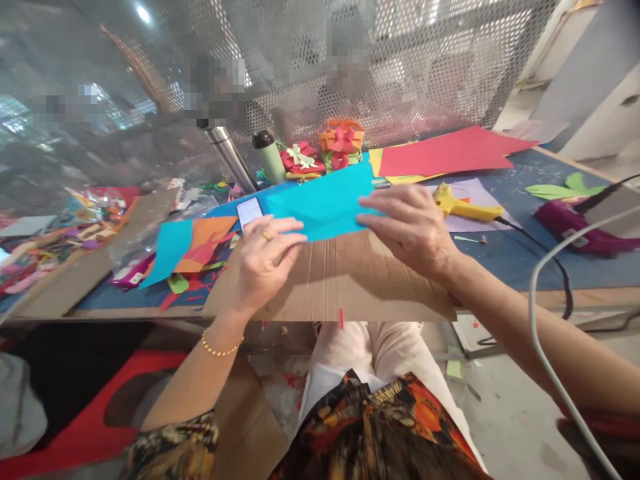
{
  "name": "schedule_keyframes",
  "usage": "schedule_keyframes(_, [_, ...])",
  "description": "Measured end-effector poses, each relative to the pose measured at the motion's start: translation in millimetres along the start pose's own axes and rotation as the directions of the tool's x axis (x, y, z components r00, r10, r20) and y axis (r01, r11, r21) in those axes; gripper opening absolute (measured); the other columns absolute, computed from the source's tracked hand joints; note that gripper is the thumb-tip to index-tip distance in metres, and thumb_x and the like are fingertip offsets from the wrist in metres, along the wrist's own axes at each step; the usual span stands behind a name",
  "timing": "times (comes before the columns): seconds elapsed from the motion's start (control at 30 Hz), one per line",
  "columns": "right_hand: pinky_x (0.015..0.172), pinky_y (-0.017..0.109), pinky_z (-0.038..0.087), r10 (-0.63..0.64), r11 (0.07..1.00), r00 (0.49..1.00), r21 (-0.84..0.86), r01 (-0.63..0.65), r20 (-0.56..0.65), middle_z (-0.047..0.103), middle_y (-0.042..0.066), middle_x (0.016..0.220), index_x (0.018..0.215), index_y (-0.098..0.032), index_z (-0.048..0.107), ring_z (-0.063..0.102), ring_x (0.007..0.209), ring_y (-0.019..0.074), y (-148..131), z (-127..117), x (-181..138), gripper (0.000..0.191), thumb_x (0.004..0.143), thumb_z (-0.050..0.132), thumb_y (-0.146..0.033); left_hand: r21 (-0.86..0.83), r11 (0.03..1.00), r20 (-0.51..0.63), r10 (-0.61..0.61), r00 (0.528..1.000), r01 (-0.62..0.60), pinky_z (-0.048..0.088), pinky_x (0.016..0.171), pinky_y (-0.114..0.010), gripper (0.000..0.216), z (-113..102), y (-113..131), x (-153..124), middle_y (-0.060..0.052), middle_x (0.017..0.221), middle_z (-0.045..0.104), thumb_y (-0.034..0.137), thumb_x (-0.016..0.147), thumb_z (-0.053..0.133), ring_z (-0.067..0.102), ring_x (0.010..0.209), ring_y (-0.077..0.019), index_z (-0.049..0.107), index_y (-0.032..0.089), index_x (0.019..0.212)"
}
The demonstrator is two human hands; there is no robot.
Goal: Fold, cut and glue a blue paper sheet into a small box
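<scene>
A folded turquoise paper sheet point(325, 200) lies across a brown cardboard panel point(345, 280) in front of me. My left hand point(263, 257) pinches the sheet's near left edge, fingers closed on it; a ring shows on one finger. My right hand point(407, 223) presses and grips the sheet's right end with fingers curled over the edge. A phone point(249, 212) with a lit screen lies just beyond my left hand, touching the paper's left end.
A yellow glue gun point(463, 205) with a black cord lies to the right. Red sheet point(450, 155), paper flower baskets point(340, 143), a green bottle point(270, 159) and a steel flask point(231, 157) stand behind. Paper scraps point(190, 257) litter the left. A purple tool point(575, 227) sits far right.
</scene>
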State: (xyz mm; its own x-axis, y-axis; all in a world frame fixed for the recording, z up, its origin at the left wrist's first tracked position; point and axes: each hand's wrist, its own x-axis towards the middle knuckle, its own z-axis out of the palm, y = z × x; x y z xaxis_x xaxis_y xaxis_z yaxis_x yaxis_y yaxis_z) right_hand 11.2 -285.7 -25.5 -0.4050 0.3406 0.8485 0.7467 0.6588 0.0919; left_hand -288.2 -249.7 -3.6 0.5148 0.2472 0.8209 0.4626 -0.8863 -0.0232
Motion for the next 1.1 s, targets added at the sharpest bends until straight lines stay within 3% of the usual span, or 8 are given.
schedule_keyframes(0.07, [0.101, 0.045, 0.06, -0.077, 0.99, 0.992, 0.125, 0.064, 0.098, 0.081, 0.01, 0.121, 0.117, -0.021, 0.077, 0.074, 0.113, 0.0238, -10.8, -6.2, -15.5, 0.025, 0.106, 0.055, -0.015, -0.107, 0.994, 0.207, 0.021, 0.978, 0.001, 0.053, 0.113, -0.046, 0.013, -7.3, 6.1, -11.2, -0.004, 0.116, 0.082, 0.018, 0.103, 0.065, 0.076, 0.113, -0.0193, 0.076, 0.024, 0.104])
schedule_keyframes(0.23, [0.097, 0.045, 0.065, -0.081, 0.972, 0.944, 0.236, 0.003, 0.32, 0.081, 0.014, 0.118, 0.111, -0.016, 0.079, 0.078, 0.11, 0.0248, -24.2, -13.7, -40.9, 0.029, 0.107, 0.05, -0.015, -0.246, 0.951, 0.605, -0.002, 0.796, 0.189, 0.048, 0.123, -0.054, 0.036, -4.8, -8.4, -31.4, -0.013, 0.155, 0.063, 0.027, 0.097, 0.075, 0.055, 0.15, -0.0296, 0.074, 0.024, 0.133])
schedule_keyframes(0.37, [0.095, 0.041, 0.066, -0.001, 0.944, 0.909, 0.3, -0.136, 0.417, 0.08, 0.013, 0.123, 0.118, -0.016, 0.079, 0.077, 0.111, 0.0233, -22.4, -19.1, -41.4, 0.031, 0.105, 0.051, -0.013, -0.255, 0.919, 0.694, -0.043, 0.718, 0.301, 0.041, 0.128, -0.059, 0.042, 1.8, -24.6, -31.9, -0.01, 0.162, 0.056, 0.03, 0.1, 0.07, 0.046, 0.156, -0.0301, 0.07, 0.027, 0.142])
schedule_keyframes(0.6, [0.106, 0.047, 0.061, 0.158, 0.886, 0.825, 0.29, -0.361, 0.543, 0.074, 0.011, 0.14, 0.119, -0.023, 0.081, 0.073, 0.124, 0.0261, -13.1, -24.5, -35.8, 0.029, 0.105, 0.056, -0.023, -0.292, 0.826, 0.734, -0.13, 0.666, 0.482, 0.044, 0.127, -0.055, 0.037, 5.5, -36.2, -20.4, -0.008, 0.155, 0.063, 0.045, 0.108, 0.056, 0.056, 0.149, -0.028, 0.076, 0.027, 0.133])
schedule_keyframes(0.7, [0.105, 0.045, 0.061, 0.114, 0.863, 0.78, 0.328, -0.384, 0.615, 0.074, 0.009, 0.139, 0.119, -0.025, 0.082, 0.072, 0.125, 0.0257, -2.3, -25.3, -31.2, 0.028, 0.106, 0.058, -0.033, -0.33, 0.779, 0.696, -0.181, 0.695, 0.534, 0.051, 0.121, -0.053, 0.034, 9.5, -39.1, -23.1, -0.01, 0.147, 0.07, 0.045, 0.105, 0.061, 0.062, 0.143, -0.0292, 0.079, 0.023, 0.124])
schedule_keyframes(0.83, [0.102, 0.04, 0.061, 0.023, 0.859, 0.753, 0.373, -0.351, 0.657, 0.076, 0.009, 0.136, 0.117, -0.024, 0.082, 0.073, 0.122, 0.0234, 4.8, -29.7, -24.1, 0.03, 0.108, 0.055, -0.032, -0.381, 0.806, 0.556, -0.192, 0.809, 0.453, 0.059, 0.111, -0.046, 0.02, 12.0, -34.0, -36.9, -0.011, 0.135, 0.073, 0.034, 0.103, 0.066, 0.07, 0.128, -0.0259, 0.082, 0.022, 0.101])
schedule_keyframes(0.97, [0.094, 0.042, 0.061, 0.065, 0.924, 0.804, 0.27, -0.272, 0.59, 0.076, 0.011, 0.129, 0.113, -0.025, 0.083, 0.072, 0.115, 0.0248, -12.1, -35.8, -23.2, 0.032, 0.108, 0.052, -0.026, -0.281, 0.926, 0.421, -0.117, 0.899, 0.251, 0.06, 0.108, -0.044, 0.023, 3.8, -19.0, -50.3, -0.009, 0.136, 0.066, 0.018, 0.104, 0.061, 0.066, 0.131, -0.0239, 0.082, 0.027, 0.107])
schedule_keyframes(1.1, [0.083, 0.041, 0.06, 0.052, 0.964, 0.869, 0.203, -0.173, 0.492, 0.075, 0.015, 0.117, 0.112, -0.02, 0.081, 0.069, 0.101, 0.025, -33.5, -38.6, -30.0, 0.029, 0.106, 0.052, -0.021, -0.202, 0.975, 0.354, -0.019, 0.935, 0.096, 0.06, 0.105, -0.047, 0.034, -6.4, -5.4, -57.4, -0.01, 0.135, 0.063, 0.0, 0.097, 0.06, 0.059, 0.139, -0.0288, 0.077, 0.024, 0.114])
